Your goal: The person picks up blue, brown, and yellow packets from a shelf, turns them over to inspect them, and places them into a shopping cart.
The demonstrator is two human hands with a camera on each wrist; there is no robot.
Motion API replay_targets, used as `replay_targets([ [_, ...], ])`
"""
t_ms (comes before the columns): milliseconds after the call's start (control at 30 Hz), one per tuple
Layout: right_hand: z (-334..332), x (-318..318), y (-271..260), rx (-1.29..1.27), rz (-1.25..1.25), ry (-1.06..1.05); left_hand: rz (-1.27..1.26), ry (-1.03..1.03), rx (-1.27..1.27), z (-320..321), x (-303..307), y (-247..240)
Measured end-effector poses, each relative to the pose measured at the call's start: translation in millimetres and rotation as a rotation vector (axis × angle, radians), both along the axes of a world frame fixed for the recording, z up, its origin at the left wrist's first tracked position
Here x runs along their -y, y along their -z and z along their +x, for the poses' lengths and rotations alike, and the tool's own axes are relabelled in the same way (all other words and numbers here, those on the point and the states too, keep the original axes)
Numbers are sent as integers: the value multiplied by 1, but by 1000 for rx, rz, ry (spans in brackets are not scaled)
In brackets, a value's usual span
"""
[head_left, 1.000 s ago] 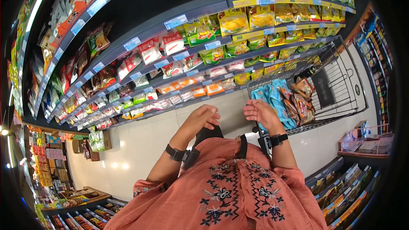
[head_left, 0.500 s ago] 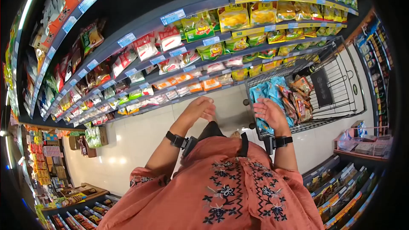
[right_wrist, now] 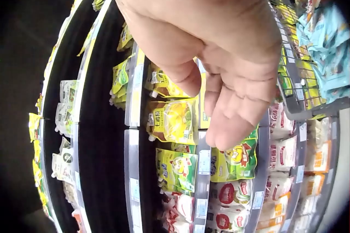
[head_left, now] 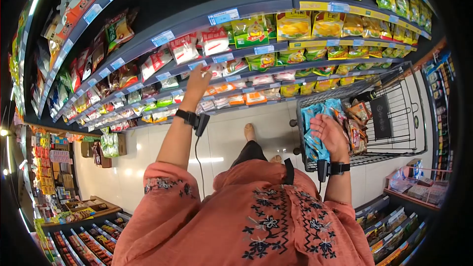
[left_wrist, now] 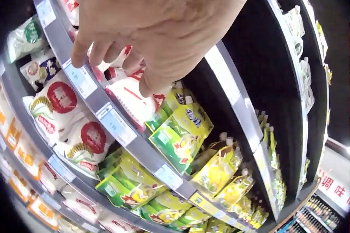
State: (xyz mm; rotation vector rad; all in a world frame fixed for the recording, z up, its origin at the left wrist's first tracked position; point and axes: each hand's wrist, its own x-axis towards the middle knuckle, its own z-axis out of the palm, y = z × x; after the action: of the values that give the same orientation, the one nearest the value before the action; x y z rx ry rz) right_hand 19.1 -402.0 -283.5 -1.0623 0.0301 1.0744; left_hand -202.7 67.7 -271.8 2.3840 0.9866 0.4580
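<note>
My left hand (head_left: 198, 84) is stretched toward the shelves, in front of a price-label strip just below red-and-white bags (head_left: 215, 41). In the left wrist view the hand (left_wrist: 158, 20) hangs over a white bag (left_wrist: 131, 97), its fingers bent a little and holding nothing; whether they touch the bag I cannot tell. Beside that bag stands a green-and-yellow pouch (left_wrist: 181, 134). My right hand (head_left: 331, 135) is held palm up by the near corner of the cart, empty, with relaxed fingers. Yellow pouches (right_wrist: 174, 122) appear past the right hand (right_wrist: 202, 42) in the right wrist view.
A black wire cart (head_left: 389, 160) at the right holds light-blue packets (head_left: 315, 114) and brown packets (head_left: 358, 135). Low display racks (head_left: 84, 246) stand behind at both sides. My foot (head_left: 250, 132) is on the tiled floor, and cartons (head_left: 119, 156) sit at the left.
My left hand has moved up and left from in front of my body to the shelf edge. My right hand has shifted slightly right and down. A foot has come into view.
</note>
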Motion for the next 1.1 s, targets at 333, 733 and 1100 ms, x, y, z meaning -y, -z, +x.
replay_targets([
  [333,-1,0,-1,12,-10,-18,167,-152,-203,29,-73,4],
  [733,-3,-18,-3,7,-34,-86,203,-15,3,19,-44,6],
  [1100,1,-2,-2,32,130,7,-288,362,-143,23,134,49],
])
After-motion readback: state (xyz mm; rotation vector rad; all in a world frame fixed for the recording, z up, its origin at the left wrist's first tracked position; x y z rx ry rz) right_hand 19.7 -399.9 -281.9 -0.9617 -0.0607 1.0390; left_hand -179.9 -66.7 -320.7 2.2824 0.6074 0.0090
